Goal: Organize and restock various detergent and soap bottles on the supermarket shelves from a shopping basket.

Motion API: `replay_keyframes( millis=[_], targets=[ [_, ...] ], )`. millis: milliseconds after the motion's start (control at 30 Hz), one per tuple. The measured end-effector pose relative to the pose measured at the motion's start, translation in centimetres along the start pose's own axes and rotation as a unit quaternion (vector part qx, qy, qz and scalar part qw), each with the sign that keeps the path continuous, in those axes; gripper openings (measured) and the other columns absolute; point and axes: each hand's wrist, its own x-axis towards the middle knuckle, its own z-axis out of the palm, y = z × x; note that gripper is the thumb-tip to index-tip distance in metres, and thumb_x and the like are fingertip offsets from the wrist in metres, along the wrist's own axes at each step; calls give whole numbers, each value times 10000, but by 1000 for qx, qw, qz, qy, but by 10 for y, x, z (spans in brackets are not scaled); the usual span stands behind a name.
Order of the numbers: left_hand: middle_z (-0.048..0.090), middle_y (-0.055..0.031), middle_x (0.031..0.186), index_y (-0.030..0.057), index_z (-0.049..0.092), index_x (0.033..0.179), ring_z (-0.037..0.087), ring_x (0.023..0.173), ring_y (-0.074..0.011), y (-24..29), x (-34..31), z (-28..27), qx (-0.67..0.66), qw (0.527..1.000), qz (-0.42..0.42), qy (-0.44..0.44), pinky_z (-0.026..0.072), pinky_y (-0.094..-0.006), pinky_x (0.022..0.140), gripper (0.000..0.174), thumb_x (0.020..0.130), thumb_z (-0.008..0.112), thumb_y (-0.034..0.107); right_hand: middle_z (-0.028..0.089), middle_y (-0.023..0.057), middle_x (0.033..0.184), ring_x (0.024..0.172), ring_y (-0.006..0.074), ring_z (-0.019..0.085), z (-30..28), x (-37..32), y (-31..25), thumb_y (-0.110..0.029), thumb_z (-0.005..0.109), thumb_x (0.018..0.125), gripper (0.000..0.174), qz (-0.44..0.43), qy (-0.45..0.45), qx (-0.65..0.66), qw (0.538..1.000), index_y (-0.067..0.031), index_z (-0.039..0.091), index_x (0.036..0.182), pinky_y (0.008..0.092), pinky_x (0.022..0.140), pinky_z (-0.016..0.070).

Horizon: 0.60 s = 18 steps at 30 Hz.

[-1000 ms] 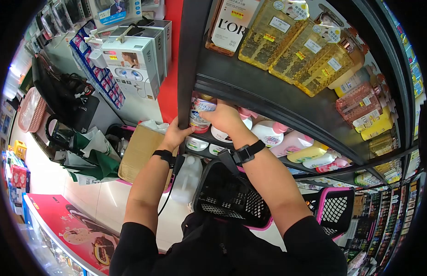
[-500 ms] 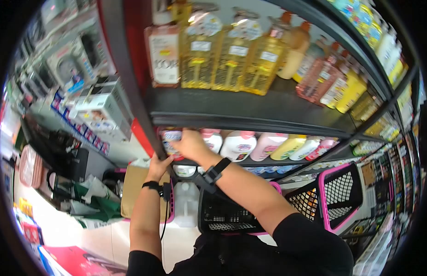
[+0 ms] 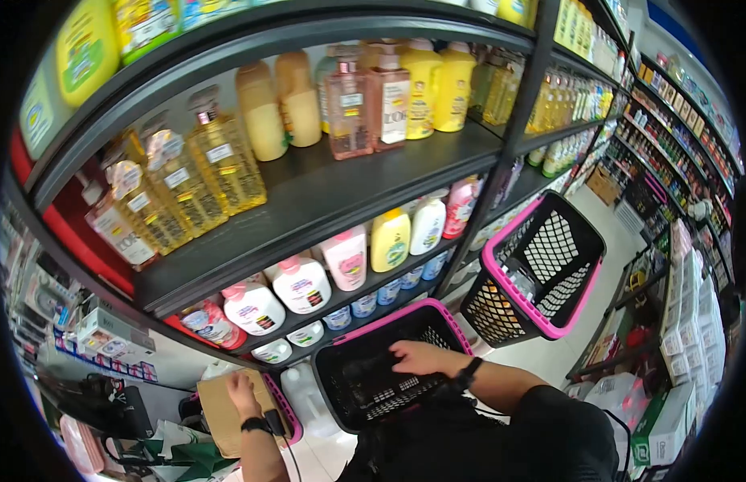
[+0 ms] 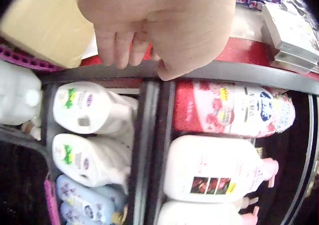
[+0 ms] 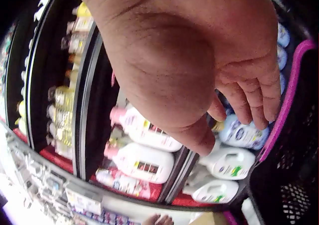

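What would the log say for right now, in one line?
left hand: empty, near cardboard box | right hand: empty, over black basket | red-and-white bottle: shelved beside white pump bottle

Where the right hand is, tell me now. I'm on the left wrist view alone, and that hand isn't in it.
Observer: The head view has it: the right hand shows over the black basket with the pink rim, in front of the shelves.

Operator: Check whether it is carrying anything, and report.

Observer: It carries nothing. The right wrist view shows the bare palm, with the fingers loosely extended and no bottle in them.
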Motion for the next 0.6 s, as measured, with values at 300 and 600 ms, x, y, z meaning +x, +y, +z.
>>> replay_keyframes(
  millis=[300, 600],
  targets=[
    [577, -68, 753, 63, 561, 958, 604, 634, -197, -163, -211, 63, 100, 918, -383, -15, 485, -320, 522, 96, 926, 558, 153, 679, 138, 1057, 961, 244, 664, -163, -106, 90, -256, 724, 885, 521, -22, 87, 124, 988, -16, 516, 1298, 369, 847, 533],
    [615, -86, 727, 20, 634, 892, 590, 586, -211, -213, -322, 148, 338, 856, -287, -267, 480, -343, 528, 164, 886, 572, 172, 695, 90, 985, 906, 167, 669, -379, -156, 193, -125, 684, 883, 429, 73, 228, 16, 971, -21, 555, 1279, 299, 807, 535]
  ],
)
